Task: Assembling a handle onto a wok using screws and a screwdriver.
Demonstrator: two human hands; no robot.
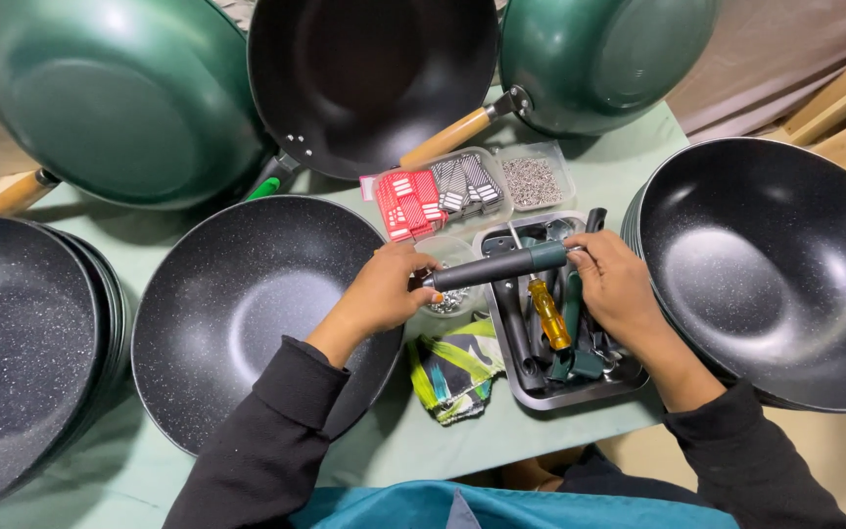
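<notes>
Right now, in the head view, both hands are holding one dark pan handle (497, 264) level above the bench (399, 441): the left hand (384, 289) is closing around its black end at nine o'clock, and the right hand (617, 286) is pinching its green-tipped end at three o'clock. Judging by this, the work is sitting at an early stage, since the handle is not yet touching any pan, and the speckled handleless pan (257, 313) is waiting just beside the left wrist. More handles and a yellow screwdriver (548, 312) are lying in the metal tray (580, 392) directly under the right hand, with a small clear bowl of screws (450, 294) beneath the handle's middle. Room is looking tight: pans are crowding every side, a stack of dark pans (771, 274) at three o'clock, another stack (22, 343) at nine, and green pans (119, 98) leaning at twelve.
</notes>
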